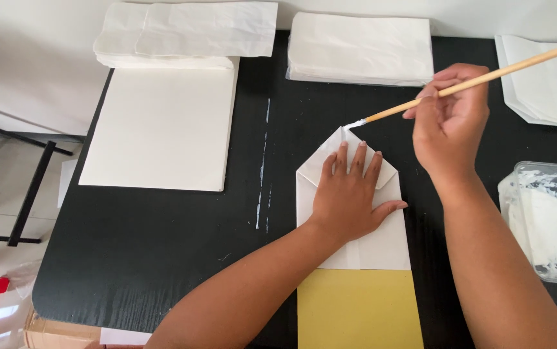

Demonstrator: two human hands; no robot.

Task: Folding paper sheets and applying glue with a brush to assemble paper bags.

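Looking down at a black counter (pixel 162 258) with a pale floor and dark metal bars off to the left. Lying at the far left, a big stack of white sheets (pixel 162 129), with folded white bags (pixel 188 29) piled behind it. Running down the middle of the counter, thin white glue streaks (pixel 262 174). Sitting further back, another pile of white bags (pixel 359 48). Pressing flat with fingers spread wide, the left hand (pixel 349 194), holding nothing, just pushing down on a folded white paper bag (pixel 375 245) near the front middle, its pointed flap at the top. Lying under the bag, a yellow sheet (pixel 359 310). Pinching a thin wooden brush (pixel 479 81) in a closed grip, the right hand (pixel 453 129), the white tip touching the flap's top point. Resting at the far right, a clear tub of white glue (pixel 546 220), with more white paper (pixel 550 84) behind it.
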